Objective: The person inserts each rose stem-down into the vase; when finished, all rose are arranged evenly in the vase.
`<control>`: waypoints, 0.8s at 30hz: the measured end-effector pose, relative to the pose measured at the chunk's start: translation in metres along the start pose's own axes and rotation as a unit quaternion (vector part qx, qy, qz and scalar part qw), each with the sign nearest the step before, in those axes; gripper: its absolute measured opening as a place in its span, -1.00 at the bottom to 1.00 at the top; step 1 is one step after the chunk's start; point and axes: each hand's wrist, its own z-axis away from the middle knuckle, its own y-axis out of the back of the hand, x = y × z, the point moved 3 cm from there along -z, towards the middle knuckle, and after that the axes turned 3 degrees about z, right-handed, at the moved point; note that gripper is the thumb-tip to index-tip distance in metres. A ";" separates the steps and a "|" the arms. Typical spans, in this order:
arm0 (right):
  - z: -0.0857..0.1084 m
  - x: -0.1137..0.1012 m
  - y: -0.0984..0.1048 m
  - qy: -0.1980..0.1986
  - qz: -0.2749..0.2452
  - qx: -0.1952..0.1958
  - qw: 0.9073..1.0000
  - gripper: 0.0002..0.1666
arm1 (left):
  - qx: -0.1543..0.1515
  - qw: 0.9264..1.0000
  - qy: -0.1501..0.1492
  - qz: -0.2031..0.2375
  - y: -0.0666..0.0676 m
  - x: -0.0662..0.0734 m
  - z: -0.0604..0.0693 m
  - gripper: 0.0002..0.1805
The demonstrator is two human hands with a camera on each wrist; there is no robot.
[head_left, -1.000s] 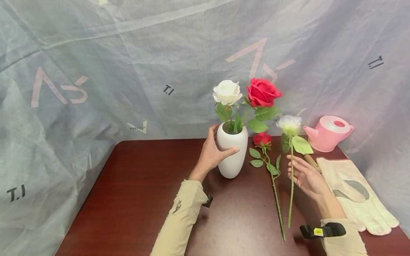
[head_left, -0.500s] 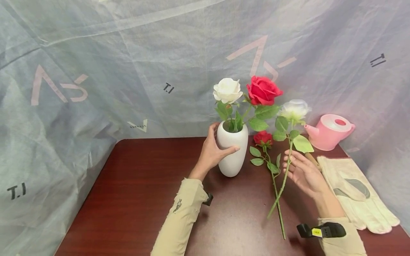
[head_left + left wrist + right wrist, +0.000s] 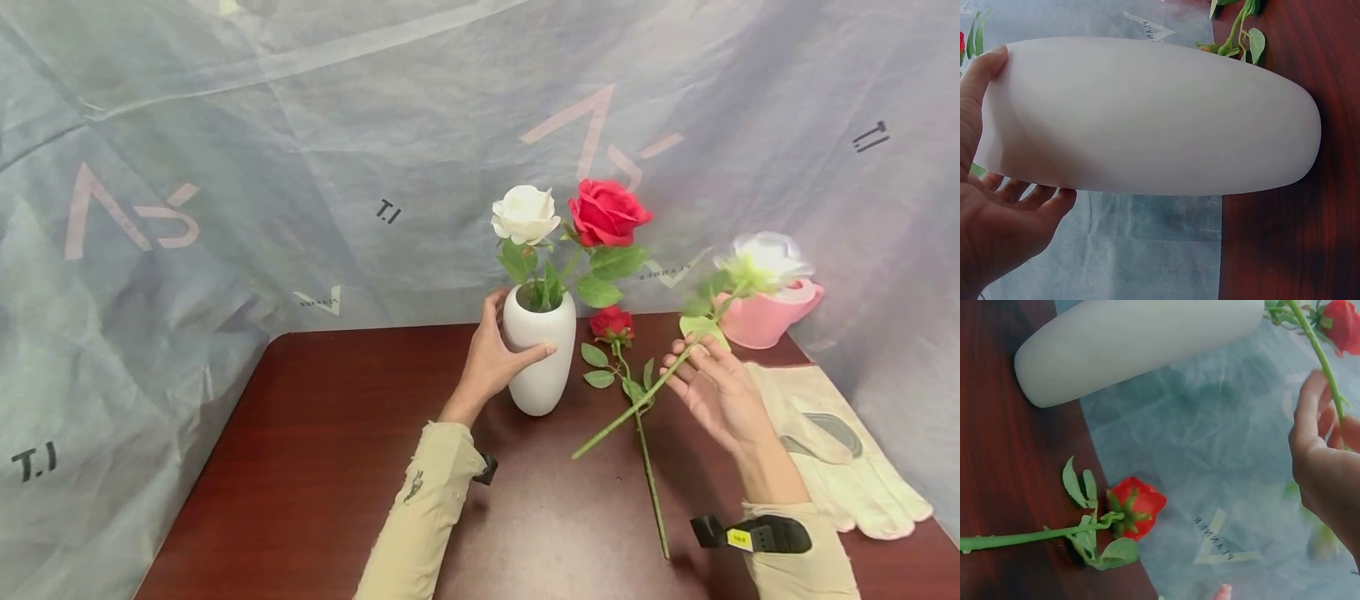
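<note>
A white vase [image 3: 542, 358] stands upright on the table, a white rose [image 3: 525, 215] and a red rose [image 3: 609, 213] in its mouth. My left hand [image 3: 491, 358] grips its left side, thumb across the front; the left wrist view shows the fingers around the vase [image 3: 1147, 119] near its mouth. My right hand [image 3: 720, 392] pinches the stem of another white rose [image 3: 765, 260], held slanting, bloom up to the right and stem end down to the left. Beneath that stem a smaller red rose [image 3: 612, 323] lies on the table; the right wrist view shows its bloom [image 3: 1138, 506] too.
A pink watering can [image 3: 761, 321] stands at the back right, partly behind the held bloom. Pale work gloves [image 3: 840, 450] lie at the table's right side. Grey cloth [image 3: 337, 167] hangs behind the dark red table [image 3: 337, 433].
The white rose in my right hand has tilted, its bloom swinging right and its stem end swinging left and up. My left hand and the vase have hardly moved.
</note>
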 end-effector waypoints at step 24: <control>-0.037 -0.009 -0.049 0.251 -0.003 0.274 0.929 -0.90 | -0.001 1.000 0.001 0.006 0.000 -0.003 0.003 0.04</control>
